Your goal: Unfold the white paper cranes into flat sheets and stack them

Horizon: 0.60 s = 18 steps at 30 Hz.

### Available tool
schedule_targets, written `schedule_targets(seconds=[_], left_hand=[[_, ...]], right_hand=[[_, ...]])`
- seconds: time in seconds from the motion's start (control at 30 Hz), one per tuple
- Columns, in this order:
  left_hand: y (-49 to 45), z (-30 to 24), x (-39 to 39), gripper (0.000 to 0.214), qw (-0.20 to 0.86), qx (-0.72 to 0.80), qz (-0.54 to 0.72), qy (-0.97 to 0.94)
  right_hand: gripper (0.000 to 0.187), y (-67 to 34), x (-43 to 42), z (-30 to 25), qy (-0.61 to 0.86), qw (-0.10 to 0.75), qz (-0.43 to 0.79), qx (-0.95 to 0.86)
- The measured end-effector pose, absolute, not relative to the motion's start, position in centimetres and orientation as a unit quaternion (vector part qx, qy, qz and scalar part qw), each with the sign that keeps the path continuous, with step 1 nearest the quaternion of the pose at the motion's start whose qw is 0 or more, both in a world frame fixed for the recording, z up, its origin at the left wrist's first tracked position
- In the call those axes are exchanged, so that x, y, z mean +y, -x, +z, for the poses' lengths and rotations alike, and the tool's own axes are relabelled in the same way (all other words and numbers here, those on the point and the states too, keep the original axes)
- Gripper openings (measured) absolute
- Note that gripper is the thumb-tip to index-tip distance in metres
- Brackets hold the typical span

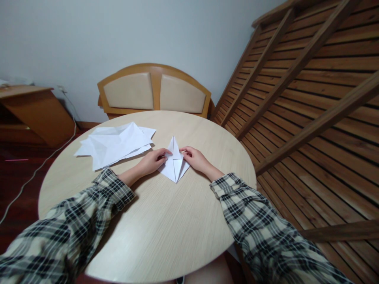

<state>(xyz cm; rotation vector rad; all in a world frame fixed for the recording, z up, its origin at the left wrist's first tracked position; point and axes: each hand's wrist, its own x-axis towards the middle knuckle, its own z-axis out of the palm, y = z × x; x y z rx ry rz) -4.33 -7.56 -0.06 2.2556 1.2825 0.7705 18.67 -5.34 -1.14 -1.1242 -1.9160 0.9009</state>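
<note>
Bluish-white wall (177, 31), dark red-brown floor (17, 175). Arched wooden headboard (156, 86) with two cream panels (128, 92), behind round pale surface (166, 228). Slatted wooden frame (308, 94) slanted, right; wooden cabinet (44, 114) left.

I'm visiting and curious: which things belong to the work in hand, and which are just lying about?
In use:
folded paper, touched by left hand and right hand
round table underneath

Lying about:
paper pile, untouched, possibly related
padded wooden board
slatted wood

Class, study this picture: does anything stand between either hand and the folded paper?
Nothing visible does. The left hand and right hand touch the folded paper on opposite sides. The unfolded sheets lie off to the left, not between.
</note>
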Motion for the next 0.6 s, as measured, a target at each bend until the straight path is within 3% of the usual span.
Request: schedule_targets(seconds=[0.6], left_hand=[[4.34, 0.15, -8.11, 0.037, 0.235, 0.442, 0.268, -0.823]], right_hand=[[0.030, -18.64, -5.45, -1.30, 0.435, 0.355, 0.377, -0.736]])
